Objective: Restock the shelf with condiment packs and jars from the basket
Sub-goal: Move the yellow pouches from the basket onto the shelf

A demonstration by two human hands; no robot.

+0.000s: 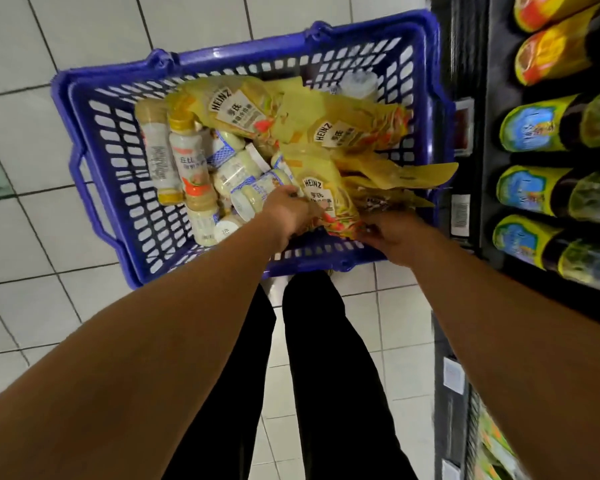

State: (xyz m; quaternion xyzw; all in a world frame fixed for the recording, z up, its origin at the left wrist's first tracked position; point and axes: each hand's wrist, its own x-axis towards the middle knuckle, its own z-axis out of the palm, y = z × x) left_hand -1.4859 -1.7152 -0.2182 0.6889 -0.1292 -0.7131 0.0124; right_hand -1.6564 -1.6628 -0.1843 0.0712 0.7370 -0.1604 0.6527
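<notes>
Since the basket [319, 263] stands on the tiled floor [32, 46] just beside the foot of the shelf [489, 202] at the right edge of the frame, the person bends over it and reaches down with both arms, and the head view looks almost straight into it. Its load lies roughly sorted. Small bottles [187, 161] and squat jars [236, 171] rest on their sides in the left half, while floppy yellow packs [243, 105] are heaped across the upper and right parts, one corner hanging over the right rim toward the shelf. The near pack [321, 195], at the middle of the frame close to the lower rim, is the one in hand. The left hand [288, 213] comes over its left edge with fingers curled down onto it, probably to keep the soft pack from folding. The right hand [395, 237] sits at the pack's lower right corner, fingers bent in against it and, as far as the blur allows, pinching that end. Two hands on one limp pack suggests a lift being prepared, yet the pack lies on the heap, not clear of it. Labelled dark bottles [534, 123] fill the shelf rows at the right; no slot for packs is visible.
</notes>
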